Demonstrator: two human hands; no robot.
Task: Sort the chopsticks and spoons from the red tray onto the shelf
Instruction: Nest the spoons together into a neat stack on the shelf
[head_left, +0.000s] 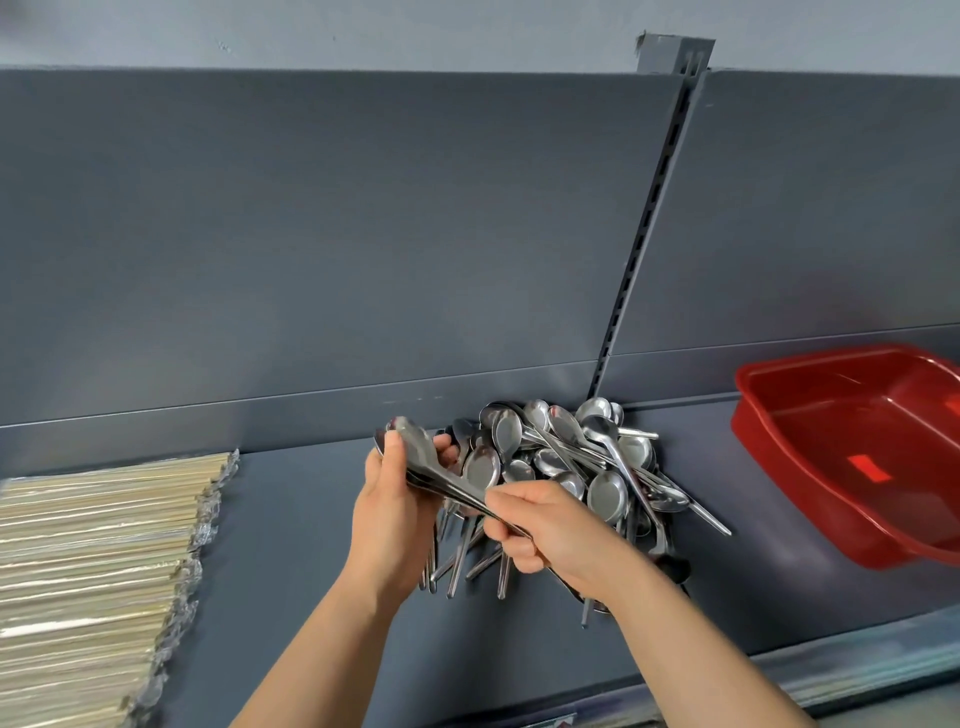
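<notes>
Forearms: two, bare, rising from the bottom edge and converging over the middle of the shelf.
Left hand (395, 499): palm turned inward, thumb laid on top, fingers curled behind the bowl end of the held spoons.
Right hand (540, 530): lower and to the right, knuckles up, fingers wrapped round the handle end of the same spoons.
Grip: both hands closed on one nested stack of shiny steel spoons (441, 473), held slanting just above the shelf; how many spoons are in the stack I cannot tell.
Spoon heap: one loose pile of steel spoons (571, 467), dozens, too tangled to count, lying on the shelf against the back panel, just behind and under the hands.
Chopsticks: one broad bed of pale wooden chopsticks in clear wrappers (104, 561), far too many to count, lying side by side at the left end, well apart from the heap.
Tray: one red plastic tray (769, 441), on the shelf at far right, beside the heap but not touching.
Shelf: dark grey metal shelf (291, 545), with one slotted upright (654, 223) rising behind the heap.
</notes>
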